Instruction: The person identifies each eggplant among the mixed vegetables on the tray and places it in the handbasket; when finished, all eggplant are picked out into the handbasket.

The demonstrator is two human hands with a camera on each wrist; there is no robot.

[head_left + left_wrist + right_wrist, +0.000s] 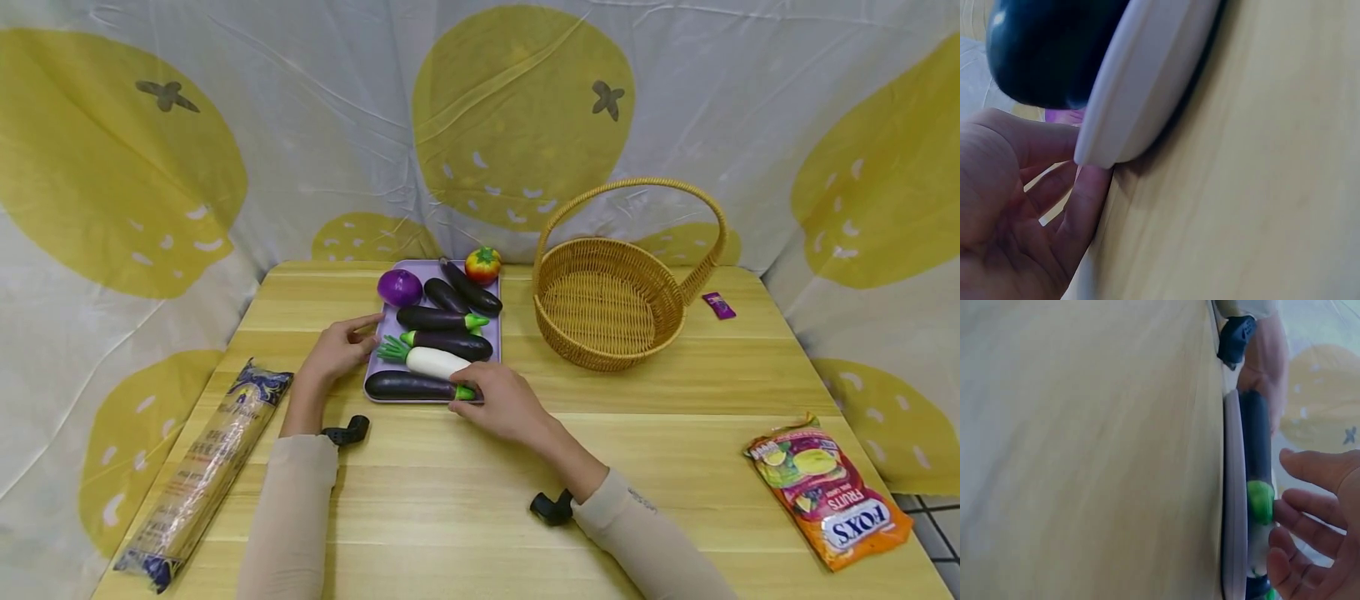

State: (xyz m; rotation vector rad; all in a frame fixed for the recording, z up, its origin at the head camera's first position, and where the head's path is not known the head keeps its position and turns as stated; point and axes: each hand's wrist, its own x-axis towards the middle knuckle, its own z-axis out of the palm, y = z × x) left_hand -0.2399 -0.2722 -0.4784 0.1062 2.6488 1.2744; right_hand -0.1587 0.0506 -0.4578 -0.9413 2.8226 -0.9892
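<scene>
A lavender tray (420,268) holds several dark eggplants (408,385), a white radish (435,362) with green leaves, a purple onion-like vegetable (400,287) and a red-yellow tomato-like one (482,265). At the tray's left edge, my left hand (337,354) pinches the rim; the left wrist view shows a finger beneath the tray wall (1141,81). My right hand (506,404) hovers over the near right corner, fingers loosely bent, thumb apart. Its fingertips are at the green eggplant stem (1261,503) and the radish's end; whether they touch is unclear.
Right of the tray stands a wicker basket (551,333) with a tall handle. A small purple packet (719,305) lies beyond it. An orange candy bag (832,492) is at the right edge, a long noodle packet (206,475) at the left. A patterned cloth (337,125) hangs behind.
</scene>
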